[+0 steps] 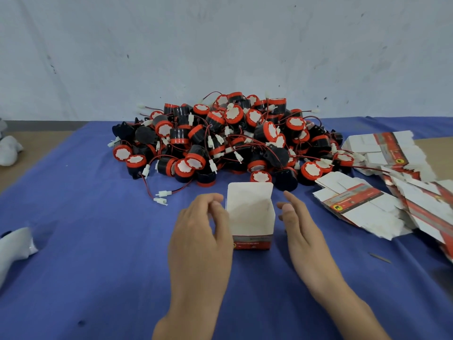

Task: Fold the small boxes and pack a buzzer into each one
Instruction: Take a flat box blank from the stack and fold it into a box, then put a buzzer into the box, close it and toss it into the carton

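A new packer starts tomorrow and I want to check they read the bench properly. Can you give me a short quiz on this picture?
1. True or false: the standing box already has a buzzer inside.
2. The flat boxes lie on which side of the buzzer pile? A left, B right, C behind.
3. Fill in: the standing box's lid flap is ___.
Key: 1 false; 2 B; 3 open.
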`<action>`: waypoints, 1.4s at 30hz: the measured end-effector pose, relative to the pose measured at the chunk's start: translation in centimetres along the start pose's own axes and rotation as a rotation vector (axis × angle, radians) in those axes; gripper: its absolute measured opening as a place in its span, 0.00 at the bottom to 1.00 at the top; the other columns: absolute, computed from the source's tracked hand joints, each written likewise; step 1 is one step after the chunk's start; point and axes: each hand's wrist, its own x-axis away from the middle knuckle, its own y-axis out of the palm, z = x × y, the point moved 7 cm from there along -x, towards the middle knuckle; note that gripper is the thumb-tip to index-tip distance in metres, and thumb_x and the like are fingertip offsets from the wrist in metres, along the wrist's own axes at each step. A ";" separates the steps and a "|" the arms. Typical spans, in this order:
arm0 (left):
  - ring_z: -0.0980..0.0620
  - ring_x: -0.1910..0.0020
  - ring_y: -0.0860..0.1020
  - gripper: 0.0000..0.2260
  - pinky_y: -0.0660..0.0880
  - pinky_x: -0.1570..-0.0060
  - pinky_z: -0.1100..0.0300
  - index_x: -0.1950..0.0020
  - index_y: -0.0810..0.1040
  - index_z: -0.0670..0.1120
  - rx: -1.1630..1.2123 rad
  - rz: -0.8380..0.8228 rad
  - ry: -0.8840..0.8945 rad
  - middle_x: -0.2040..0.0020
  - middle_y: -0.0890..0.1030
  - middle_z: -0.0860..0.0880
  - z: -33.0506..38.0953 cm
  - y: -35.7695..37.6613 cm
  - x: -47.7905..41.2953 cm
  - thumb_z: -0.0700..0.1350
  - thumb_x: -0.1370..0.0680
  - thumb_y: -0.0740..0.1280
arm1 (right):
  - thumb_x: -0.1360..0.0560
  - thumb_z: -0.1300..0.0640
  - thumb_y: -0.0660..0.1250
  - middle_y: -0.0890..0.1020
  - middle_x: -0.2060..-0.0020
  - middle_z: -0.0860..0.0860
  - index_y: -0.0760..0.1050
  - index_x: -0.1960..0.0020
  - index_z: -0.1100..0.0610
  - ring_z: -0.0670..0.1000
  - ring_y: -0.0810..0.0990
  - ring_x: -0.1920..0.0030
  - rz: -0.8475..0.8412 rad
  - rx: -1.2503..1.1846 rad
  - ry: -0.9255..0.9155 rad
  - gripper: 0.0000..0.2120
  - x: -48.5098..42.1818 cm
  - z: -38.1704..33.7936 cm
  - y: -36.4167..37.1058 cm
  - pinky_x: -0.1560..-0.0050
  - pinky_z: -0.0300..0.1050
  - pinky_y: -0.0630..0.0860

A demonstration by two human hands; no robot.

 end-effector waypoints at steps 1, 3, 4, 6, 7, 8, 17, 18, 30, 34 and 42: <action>0.58 0.53 0.76 0.13 0.69 0.61 0.66 0.42 0.76 0.57 -0.003 -0.009 -0.052 0.55 0.77 0.62 -0.6 -0.1 -0.2 0.53 0.21 0.55 | 0.22 0.31 0.49 0.73 0.37 0.27 0.61 0.28 0.29 0.25 0.68 0.38 0.016 0.014 0.002 0.23 -0.1 0.2 -0.2 0.48 0.26 0.67; 0.56 0.54 0.76 0.14 0.71 0.61 0.61 0.38 0.74 0.56 -0.042 -0.074 -0.145 0.56 0.78 0.58 -1.8 -0.1 -0.5 0.52 0.20 0.54 | 0.17 0.40 0.51 0.73 0.37 0.29 0.61 0.29 0.30 0.30 0.72 0.39 0.042 0.042 0.000 0.17 -0.4 0.6 -0.5 0.49 0.27 0.68; 0.55 0.55 0.77 0.14 0.72 0.61 0.58 0.36 0.73 0.55 -0.077 -0.113 -0.183 0.56 0.78 0.57 -2.3 0.0 -0.6 0.51 0.20 0.55 | 0.16 0.45 0.51 0.73 0.36 0.31 0.62 0.28 0.31 0.33 0.73 0.38 0.052 0.059 -0.003 0.17 -0.6 0.8 -0.7 0.49 0.28 0.69; 0.53 0.55 0.77 0.14 0.72 0.60 0.56 0.34 0.71 0.54 -0.149 -0.176 -0.236 0.54 0.78 0.56 -3.1 0.0 -0.7 0.49 0.18 0.56 | 0.14 0.51 0.53 0.73 0.34 0.35 0.64 0.27 0.35 0.39 0.74 0.36 0.066 0.084 0.001 0.18 -1.0 1.1 -1.1 0.46 0.32 0.69; 0.52 0.54 0.77 0.14 0.72 0.60 0.55 0.32 0.70 0.54 -0.174 -0.202 -0.256 0.54 0.78 0.56 -3.3 0.0 -0.7 0.50 0.18 0.56 | 0.14 0.52 0.54 0.73 0.33 0.36 0.65 0.27 0.36 0.41 0.75 0.37 0.072 0.088 0.008 0.18 -1.1 1.3 -1.3 0.45 0.35 0.70; 0.52 0.54 0.77 0.14 0.72 0.60 0.55 0.32 0.69 0.54 -0.190 -0.227 -0.273 0.53 0.79 0.55 -3.5 0.0 -0.8 0.51 0.17 0.56 | 0.15 0.52 0.56 0.73 0.33 0.37 0.65 0.27 0.36 0.41 0.76 0.38 0.075 0.093 0.014 0.18 -1.4 1.3 -1.4 0.44 0.37 0.71; 0.53 0.53 0.75 0.16 0.68 0.60 0.57 0.29 0.64 0.56 -0.224 -0.379 -0.320 0.47 0.80 0.55 -3.4 1.5 -0.8 0.54 0.17 0.53 | 0.18 0.49 0.65 0.71 0.29 0.50 0.64 0.24 0.48 0.53 0.76 0.38 -0.014 0.525 -0.079 0.24 -9.5 -2.8 1.3 0.38 0.56 0.75; 0.52 0.53 0.75 0.16 0.69 0.59 0.57 0.29 0.64 0.56 -0.224 -0.387 -0.318 0.47 0.80 0.55 -3.4 1.7 -0.8 0.54 0.17 0.52 | 0.19 0.47 0.65 0.70 0.28 0.51 0.63 0.24 0.48 0.56 0.74 0.34 -0.043 0.598 -0.086 0.26 -10.4 -3.2 1.7 0.36 0.58 0.73; 0.50 0.53 0.79 0.16 0.77 0.54 0.51 0.30 0.65 0.56 -0.127 -0.330 -0.302 0.50 0.81 0.52 -3.9 1.5 -2.0 0.54 0.17 0.53 | 0.21 0.45 0.67 0.77 0.41 0.51 0.71 0.29 0.48 0.52 0.78 0.45 -0.099 0.569 -0.039 0.21 -13.1 -4.1 0.6 0.48 0.44 0.76; 0.54 0.55 0.79 0.15 0.77 0.56 0.54 0.30 0.67 0.57 -0.018 -0.249 -0.244 0.52 0.79 0.57 -2.7 1.0 -2.1 0.53 0.17 0.55 | 0.19 0.48 0.65 0.85 0.53 0.50 0.80 0.40 0.49 0.48 0.84 0.62 0.063 -0.037 0.061 0.11 -10.9 -5.8 -3.6 0.62 0.40 0.79; 0.66 0.42 0.73 0.11 0.71 0.52 0.72 0.38 0.69 0.68 0.235 -0.066 0.081 0.44 0.76 0.66 2.3 0.2 -1.6 0.60 0.19 0.54 | 0.24 0.44 0.66 0.86 0.55 0.53 0.80 0.39 0.55 0.49 0.84 0.62 0.016 -0.941 0.180 0.19 -3.0 -7.3 -7.1 0.61 0.40 0.82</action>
